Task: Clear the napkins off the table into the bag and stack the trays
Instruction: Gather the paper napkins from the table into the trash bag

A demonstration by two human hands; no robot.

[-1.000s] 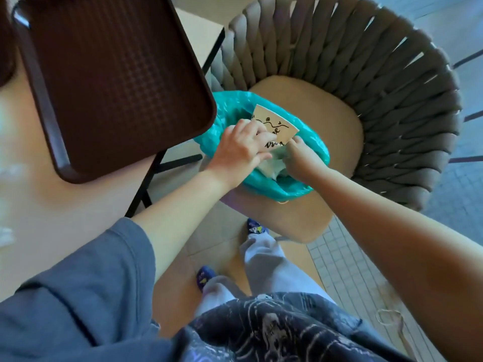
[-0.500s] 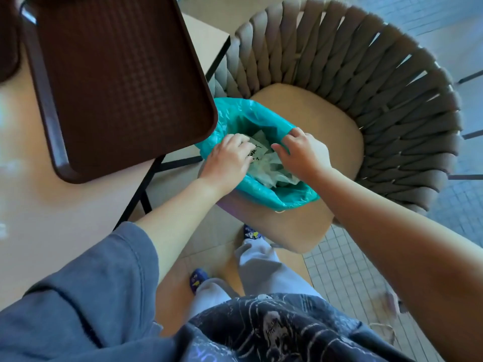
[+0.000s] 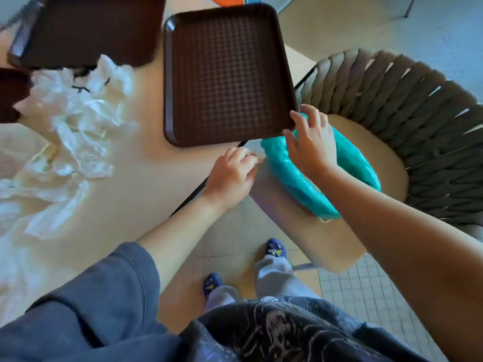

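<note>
Both hands have come up out of the bag (image 3: 300, 176) since the earlier frame, where they were pushing paper down into it; the view has also swung left, so the napkins (image 3: 75, 118) on the table (image 3: 146, 184) now show.

Left hand (image 3: 230, 176) sits at the centre of the frame, over the table's near edge, fingers loosely curled and holding nothing that can be seen. Right hand (image 3: 311, 142) hovers just right of it, above the teal bag on the chair (image 3: 392, 105), fingers spread and relaxed, empty, with fingertips close to the lower right corner of the nearest tray (image 3: 224, 74); whether they touch it cannot be told.

The remaining napkins lie well to the left, a crumpled white heap running from the upper left of the frame down toward the left edge. Its long axis runs roughly top to bottom along the left side. Judging by position, the left hand is the nearer one, and the reach goes leftward across the bare table, away from the bag. The right hand is better placed to stay by the bag mouth or to take the tray corner.

A second tray (image 3: 86, 30) lies at the upper left, beyond the heap, and the edge of something dark shows at the far left. The trays are not yet stacked.
</note>
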